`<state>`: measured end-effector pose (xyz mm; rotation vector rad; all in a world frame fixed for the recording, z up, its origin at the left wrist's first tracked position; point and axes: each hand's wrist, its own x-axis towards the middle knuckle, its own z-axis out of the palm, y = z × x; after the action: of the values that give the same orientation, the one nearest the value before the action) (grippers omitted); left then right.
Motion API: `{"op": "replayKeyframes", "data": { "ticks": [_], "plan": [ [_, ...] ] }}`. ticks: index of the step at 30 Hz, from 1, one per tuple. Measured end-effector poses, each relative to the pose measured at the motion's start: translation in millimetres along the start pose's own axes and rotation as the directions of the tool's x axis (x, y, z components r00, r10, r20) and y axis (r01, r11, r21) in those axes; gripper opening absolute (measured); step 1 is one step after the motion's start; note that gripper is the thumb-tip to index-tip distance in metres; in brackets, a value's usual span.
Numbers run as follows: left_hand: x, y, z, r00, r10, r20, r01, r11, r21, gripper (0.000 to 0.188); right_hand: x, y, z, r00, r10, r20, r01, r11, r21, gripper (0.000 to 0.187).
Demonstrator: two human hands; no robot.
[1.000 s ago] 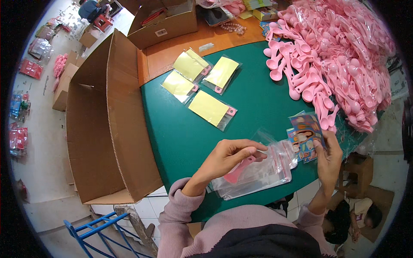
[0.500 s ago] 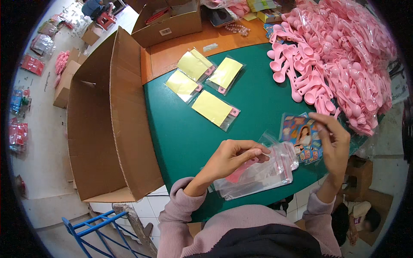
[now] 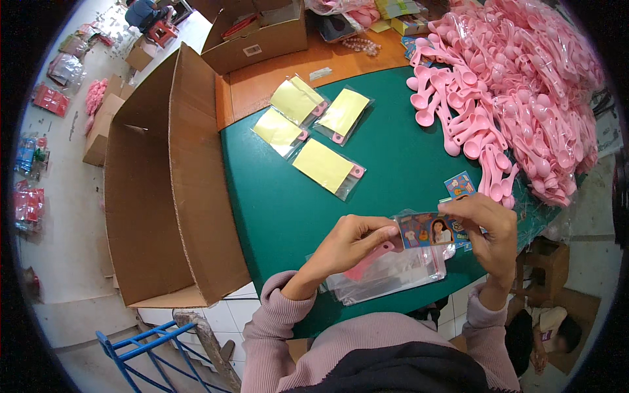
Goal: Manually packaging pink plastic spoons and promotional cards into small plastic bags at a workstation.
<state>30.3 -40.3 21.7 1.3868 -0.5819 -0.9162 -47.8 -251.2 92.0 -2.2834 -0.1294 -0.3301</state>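
My right hand [image 3: 488,229] is closed on a colourful printed card [image 3: 421,230], which it holds by the right end. The card's left end meets the fingertips of my left hand [image 3: 347,243], pinched on a clear plastic bag. A pink spoon [image 3: 367,263] shows through plastic just below my left fingers; only part of it is visible. Beneath both hands lies a stack of clear resealable bags [image 3: 403,285]. More printed cards [image 3: 460,183] lie beyond my right hand, partly covered by it.
Several filled bags with yellow backs [image 3: 322,168] lie on the green tabletop [image 3: 386,157]. A large heap of pink spoons [image 3: 517,98] covers the right side. An open cardboard box [image 3: 203,177] stands at left, another box [image 3: 259,39] behind. A person sits low at right.
My right hand has brought a printed card leftward and down from the other cards to my left hand. My left hand has barely moved.
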Motion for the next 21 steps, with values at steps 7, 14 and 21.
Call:
{"op": "replayKeyframes", "data": {
  "ticks": [7, 14, 21],
  "plan": [
    [-4.4, 6.2, 14.8, 0.999, 0.047, 0.015, -0.049, 0.99, 0.135, 0.033, 1.4, -0.4, 10.8, 0.929, 0.039, 0.367, -0.083, 0.991, 0.103, 0.027],
    [-8.5, 11.3, 18.5, 0.992, -0.061, -0.107, 0.1, 0.902, 0.42, 0.074, -3.6, 21.4, 42.7, 0.927, -0.103, 0.361, 0.018, 0.973, 0.231, 0.018],
    [-25.3, -0.7, -25.4, 0.991, 0.11, -0.078, -0.094, 0.979, 0.183, 0.077, -16.4, 31.3, 32.6, 0.907, 0.31, 0.284, -0.413, 0.785, 0.462, 0.015]
  ]
}}
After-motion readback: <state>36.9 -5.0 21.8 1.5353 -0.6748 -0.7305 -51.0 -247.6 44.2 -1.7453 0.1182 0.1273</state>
